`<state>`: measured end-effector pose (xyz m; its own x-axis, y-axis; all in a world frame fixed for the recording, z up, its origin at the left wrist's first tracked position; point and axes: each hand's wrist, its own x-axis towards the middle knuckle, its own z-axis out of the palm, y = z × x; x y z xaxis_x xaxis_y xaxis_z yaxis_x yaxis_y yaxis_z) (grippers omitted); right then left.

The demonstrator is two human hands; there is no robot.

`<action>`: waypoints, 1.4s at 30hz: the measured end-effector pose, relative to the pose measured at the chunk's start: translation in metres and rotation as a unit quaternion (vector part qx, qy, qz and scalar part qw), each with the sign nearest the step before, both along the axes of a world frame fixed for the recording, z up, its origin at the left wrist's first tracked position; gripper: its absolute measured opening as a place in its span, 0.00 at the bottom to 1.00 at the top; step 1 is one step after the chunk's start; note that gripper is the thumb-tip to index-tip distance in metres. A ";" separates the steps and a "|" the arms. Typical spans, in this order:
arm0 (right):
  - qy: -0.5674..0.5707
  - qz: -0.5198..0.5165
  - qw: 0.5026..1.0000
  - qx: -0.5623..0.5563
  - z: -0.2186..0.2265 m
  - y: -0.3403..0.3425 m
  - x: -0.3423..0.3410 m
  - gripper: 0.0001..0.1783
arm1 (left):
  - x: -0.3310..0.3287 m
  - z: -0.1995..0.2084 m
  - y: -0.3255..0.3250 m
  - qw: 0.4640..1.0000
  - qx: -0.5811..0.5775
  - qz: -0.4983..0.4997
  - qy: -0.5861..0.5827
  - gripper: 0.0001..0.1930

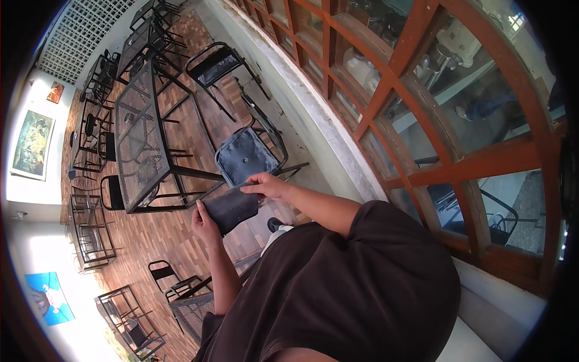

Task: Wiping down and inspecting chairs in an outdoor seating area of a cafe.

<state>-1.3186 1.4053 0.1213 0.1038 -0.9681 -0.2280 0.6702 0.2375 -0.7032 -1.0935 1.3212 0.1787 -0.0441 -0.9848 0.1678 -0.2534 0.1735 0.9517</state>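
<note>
My left hand (205, 222) pinches the left end of a dark rectangular cloth (232, 209). The cloth's right upper corner is gripped between the thumb and fingers of my right hand (267, 186). Stretched between both hands, it hangs in front of my body, its surface dark grey to black with a few small pale specks. Just beyond it stands a metal-framed chair (246, 158) with a worn, blue-grey dusty seat. The cloth overlaps the near edge of that seat in view, and I cannot tell whether they touch.
A long mesh-topped metal table (140, 130) stands left of the chair. Another black chair (215, 65) is farther off by the wall. A wooden lattice window (398, 78) with glass panes runs along my right. More tables and chairs fill the wood-patterned floor (139, 241).
</note>
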 end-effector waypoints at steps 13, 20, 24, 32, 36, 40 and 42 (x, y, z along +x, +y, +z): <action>0.197 -0.147 0.957 0.156 -0.064 0.005 0.015 0.39 | -0.049 -0.047 0.009 0.944 0.271 -0.170 0.081 0.26; -0.050 -0.179 0.979 0.081 0.023 0.017 0.033 0.31 | -0.032 -0.040 -0.055 0.920 0.300 -0.234 0.095 0.25; -0.104 -0.216 0.968 0.068 0.018 0.007 0.070 0.24 | -0.011 -0.058 -0.093 0.878 0.320 -0.352 0.052 0.28; -0.158 -0.359 0.912 0.119 0.000 0.003 0.141 0.25 | 0.015 -0.086 -0.097 0.774 0.469 -0.422 -0.057 0.38; -0.174 -0.426 0.883 0.091 -0.007 0.024 0.155 0.23 | 0.007 -0.093 -0.085 0.688 0.522 -0.487 -0.129 0.26; -0.162 -0.489 0.857 0.003 -0.001 0.061 0.164 0.27 | -0.005 -0.090 -0.067 0.670 0.241 -0.673 -0.201 0.21; -0.139 -0.504 0.853 0.011 0.009 0.076 0.169 0.28 | -0.019 -0.101 -0.063 0.635 0.199 -0.713 -0.219 0.21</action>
<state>-1.1495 1.4811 0.1306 -0.7248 -0.5937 -0.3496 0.6819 -0.5461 -0.4866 -1.1121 1.2585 0.0780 -0.8961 0.1491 -0.4181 -0.3640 0.2926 0.8843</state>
